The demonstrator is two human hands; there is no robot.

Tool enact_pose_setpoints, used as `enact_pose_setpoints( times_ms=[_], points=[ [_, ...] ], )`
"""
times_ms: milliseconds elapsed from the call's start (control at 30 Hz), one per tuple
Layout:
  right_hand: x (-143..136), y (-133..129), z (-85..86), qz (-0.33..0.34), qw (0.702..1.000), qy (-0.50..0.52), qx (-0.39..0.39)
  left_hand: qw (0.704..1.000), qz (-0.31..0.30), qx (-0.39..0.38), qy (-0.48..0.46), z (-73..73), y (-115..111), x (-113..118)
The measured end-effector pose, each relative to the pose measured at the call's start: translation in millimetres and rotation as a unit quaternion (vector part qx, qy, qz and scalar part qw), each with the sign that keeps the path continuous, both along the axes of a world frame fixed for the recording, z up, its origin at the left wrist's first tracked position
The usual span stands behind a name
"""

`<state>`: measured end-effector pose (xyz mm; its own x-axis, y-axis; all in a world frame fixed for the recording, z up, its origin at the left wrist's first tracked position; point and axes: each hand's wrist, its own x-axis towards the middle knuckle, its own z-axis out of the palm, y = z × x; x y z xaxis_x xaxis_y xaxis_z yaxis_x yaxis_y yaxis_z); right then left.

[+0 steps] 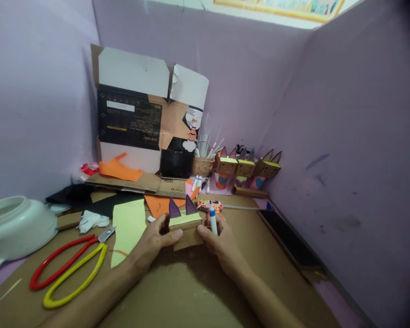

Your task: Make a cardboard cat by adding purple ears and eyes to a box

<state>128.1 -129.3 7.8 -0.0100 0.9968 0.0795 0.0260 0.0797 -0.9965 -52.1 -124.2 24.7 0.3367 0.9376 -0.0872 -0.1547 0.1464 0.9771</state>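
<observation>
Between my two hands is a small cardboard box head (187, 232) with a pale yellow top and two purple pointed ears. My left hand (160, 234) grips its left side, thumb across the front. My right hand (220, 234) pinches the right edge and also holds a white marker (212, 219) with a blue band, standing upright among the fingers. The box is held above the cardboard-covered table (198, 296). The fingers behind the box are hidden.
Big scissors (71, 269) with red and yellow handles lie left, near a pale yellow paper sheet (128, 228) and a white pot (17, 228). Three similar eared figures (246, 168) stand at the back, beside a basket (203, 165). A dark flat panel (290, 237) lies right.
</observation>
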Motion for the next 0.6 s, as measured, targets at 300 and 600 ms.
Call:
enact_pose_setpoints(
  times_ms=[300,600],
  points=[
    [-2.4,-5.6,-13.4,0.037,0.994,0.072,-0.067,0.995,-0.005,-0.044,-0.090,-2.0,-8.6,7.2],
    [-1.6,-9.5,-14.3,0.045,0.995,0.043,-0.071,0.987,-0.087,-0.022,-0.134,-5.0,-5.6,6.9]
  ],
)
